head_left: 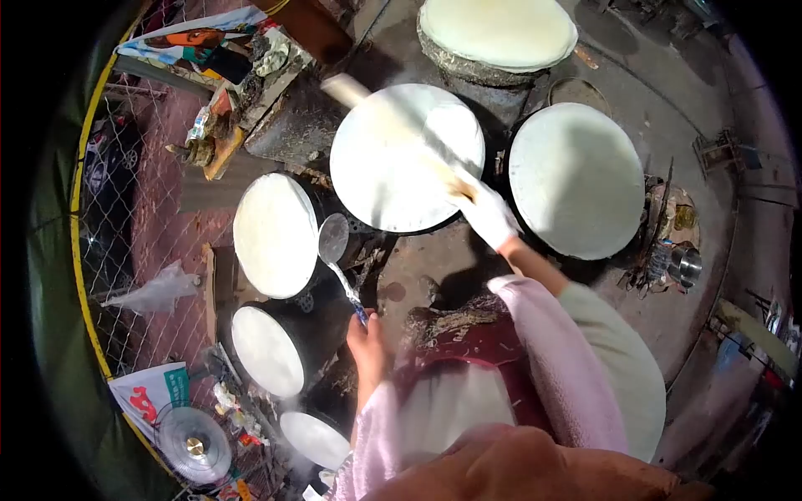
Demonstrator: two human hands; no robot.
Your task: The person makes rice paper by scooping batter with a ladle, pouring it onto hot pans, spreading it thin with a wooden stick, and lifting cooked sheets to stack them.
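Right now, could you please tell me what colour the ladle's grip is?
Mostly blue; the grip shows best in head view.

Flat tool [399, 123] streaked, far pale disc [499, 32] cut by upper edge, right hand [484, 213] partly blurred

1 ladle [334, 239] in left hand [367, 342], blurred tool [428, 145] in right hand [487, 214]

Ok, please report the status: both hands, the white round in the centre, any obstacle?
Left hand holding ladle. Gloved right hand gripping long blurred tool. Centre white round partly hidden by that tool.
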